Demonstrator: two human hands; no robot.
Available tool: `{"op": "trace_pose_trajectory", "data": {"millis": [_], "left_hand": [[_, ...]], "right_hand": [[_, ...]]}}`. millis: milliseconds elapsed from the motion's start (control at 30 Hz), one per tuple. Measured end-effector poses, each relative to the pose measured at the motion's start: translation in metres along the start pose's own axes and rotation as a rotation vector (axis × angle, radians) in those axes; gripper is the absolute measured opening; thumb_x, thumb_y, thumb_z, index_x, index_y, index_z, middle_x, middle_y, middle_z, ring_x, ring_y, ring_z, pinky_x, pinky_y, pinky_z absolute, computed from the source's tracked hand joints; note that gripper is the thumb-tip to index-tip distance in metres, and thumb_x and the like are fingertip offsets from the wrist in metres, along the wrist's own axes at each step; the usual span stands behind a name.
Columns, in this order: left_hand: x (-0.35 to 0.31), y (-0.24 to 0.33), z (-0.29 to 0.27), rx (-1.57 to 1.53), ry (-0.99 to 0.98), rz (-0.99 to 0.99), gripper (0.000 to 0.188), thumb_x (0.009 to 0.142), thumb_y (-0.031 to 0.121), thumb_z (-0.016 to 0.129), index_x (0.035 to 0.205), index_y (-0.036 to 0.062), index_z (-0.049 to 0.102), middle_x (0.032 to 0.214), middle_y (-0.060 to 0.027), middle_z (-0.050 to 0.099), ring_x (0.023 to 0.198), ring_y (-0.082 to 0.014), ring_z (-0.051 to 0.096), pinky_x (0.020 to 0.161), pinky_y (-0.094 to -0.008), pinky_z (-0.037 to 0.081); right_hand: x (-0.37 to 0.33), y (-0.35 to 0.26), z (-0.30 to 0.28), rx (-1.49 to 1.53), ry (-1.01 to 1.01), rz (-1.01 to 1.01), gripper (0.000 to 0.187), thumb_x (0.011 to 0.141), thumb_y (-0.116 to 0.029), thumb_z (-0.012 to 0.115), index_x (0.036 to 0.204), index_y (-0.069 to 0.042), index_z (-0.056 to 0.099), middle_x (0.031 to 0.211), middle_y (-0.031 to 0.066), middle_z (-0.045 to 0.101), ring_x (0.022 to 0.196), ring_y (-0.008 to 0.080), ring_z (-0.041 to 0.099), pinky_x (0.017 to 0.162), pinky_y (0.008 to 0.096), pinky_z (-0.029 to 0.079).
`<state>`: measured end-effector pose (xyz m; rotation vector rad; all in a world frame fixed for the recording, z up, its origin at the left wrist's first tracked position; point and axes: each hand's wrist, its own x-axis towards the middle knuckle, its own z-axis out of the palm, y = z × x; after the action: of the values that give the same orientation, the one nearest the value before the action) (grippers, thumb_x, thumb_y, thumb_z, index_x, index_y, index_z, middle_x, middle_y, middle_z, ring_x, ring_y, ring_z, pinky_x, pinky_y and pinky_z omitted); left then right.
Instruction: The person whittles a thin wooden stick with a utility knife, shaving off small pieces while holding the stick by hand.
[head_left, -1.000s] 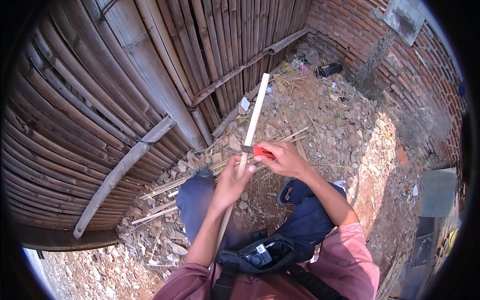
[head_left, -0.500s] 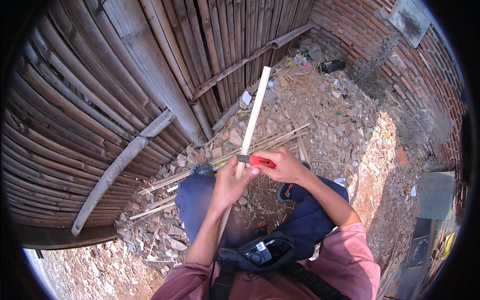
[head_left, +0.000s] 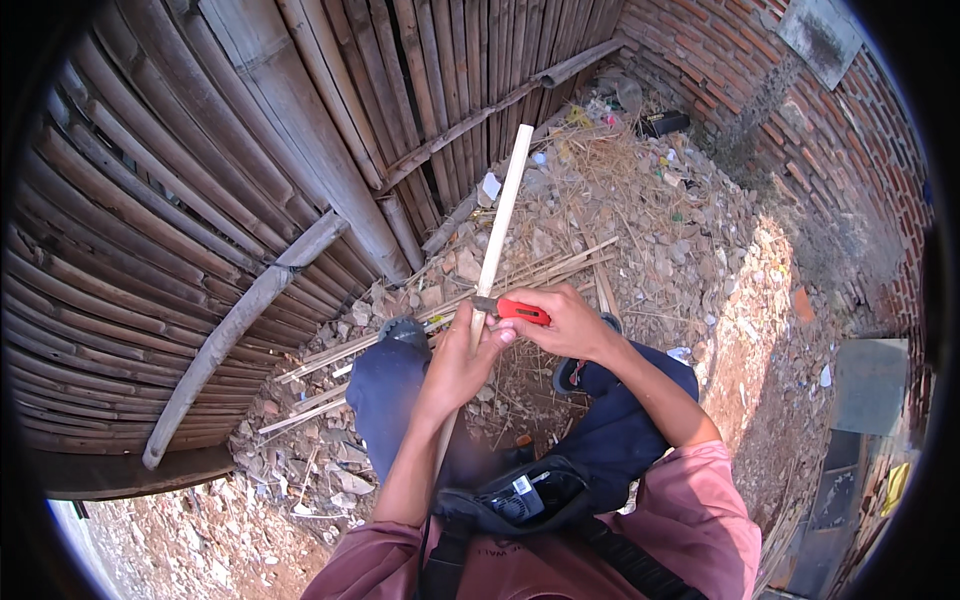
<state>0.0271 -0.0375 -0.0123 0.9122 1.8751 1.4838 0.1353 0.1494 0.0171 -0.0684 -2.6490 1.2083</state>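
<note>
A long pale bamboo strip (head_left: 505, 210) slants up and away from my lap, its far end free above the rubble. My left hand (head_left: 458, 365) is closed round its lower part, with the thumb toward the knife. In my right hand (head_left: 568, 325) is a red-handled utility knife (head_left: 525, 312), gripped by the handle. Its short dark blade lies across the strip just above my left fingers. The two hands nearly touch, and the blade's cutting edge is too small to make out.
More split bamboo strips (head_left: 315, 410) lie on the rubble-strewn ground around my feet. A bamboo slat wall (head_left: 300, 130) rises at the left, with a brick wall (head_left: 850, 150) at the right. An open black waist bag (head_left: 520, 497) sits on my lap.
The bamboo strip's upper end sits slightly farther left and higher. My hands and the knife have shifted a little up and left, keeping the same grips.
</note>
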Motion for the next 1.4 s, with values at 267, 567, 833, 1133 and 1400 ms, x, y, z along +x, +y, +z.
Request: {"op": "trace_pose_trajectory", "data": {"millis": [267,567,833,1133,1400], "left_hand": [[-0.002,-0.006,-0.002,0.0,-0.023,0.044,0.034,0.102,0.023,0.077,0.12,0.0002,0.061,0.087,-0.001,0.061,0.078,-0.0083,0.052,0.072,-0.0291,0.05],[-0.003,-0.01,-0.006,-0.118,-0.09,-0.086,0.032,0.109,0.026,0.067,0.124,0.0017,0.051,0.082,-0.0023,0.061,0.071,-0.0084,0.056,0.063,-0.0286,0.048],[-0.004,-0.005,-0.003,0.091,0.016,0.086,0.041,0.103,0.022,0.075,0.125,0.0025,0.047,0.088,-0.0069,0.064,0.075,-0.0114,0.06,0.068,-0.031,0.051],[-0.001,-0.003,-0.005,0.105,-0.022,-0.02,0.037,0.102,0.026,0.076,0.119,0.0001,0.056,0.081,-0.0095,0.067,0.074,-0.0178,0.064,0.067,-0.0365,0.051],[-0.005,-0.008,-0.001,-0.048,-0.005,-0.012,0.029,0.106,0.025,0.073,0.116,0.0006,0.063,0.08,-0.0005,0.062,0.07,-0.0086,0.052,0.063,-0.0305,0.047]], "right_hand": [[-0.002,-0.001,0.001,0.093,-0.136,0.059,0.025,0.106,-0.023,0.063,0.121,-0.004,0.07,0.086,0.0177,0.072,0.077,0.0336,0.07,0.072,0.042,0.053],[-0.003,-0.004,-0.001,0.175,-0.227,0.21,0.03,0.11,-0.033,0.059,0.116,-0.004,0.067,0.072,0.0124,0.061,0.065,0.0258,0.06,0.066,0.0415,0.048],[-0.003,-0.006,-0.005,0.16,-0.244,0.208,0.026,0.111,-0.028,0.056,0.112,-0.004,0.066,0.07,0.0101,0.06,0.065,0.0244,0.06,0.066,0.0415,0.048],[-0.003,-0.007,-0.003,0.178,-0.265,0.218,0.025,0.112,-0.024,0.048,0.109,-0.004,0.063,0.07,0.0081,0.061,0.064,0.0235,0.061,0.066,0.0414,0.049],[0.001,-0.012,-0.007,0.183,-0.352,0.257,0.025,0.113,-0.024,0.05,0.12,-0.006,0.065,0.066,0.0067,0.06,0.064,0.0213,0.064,0.066,0.0411,0.051]]}}
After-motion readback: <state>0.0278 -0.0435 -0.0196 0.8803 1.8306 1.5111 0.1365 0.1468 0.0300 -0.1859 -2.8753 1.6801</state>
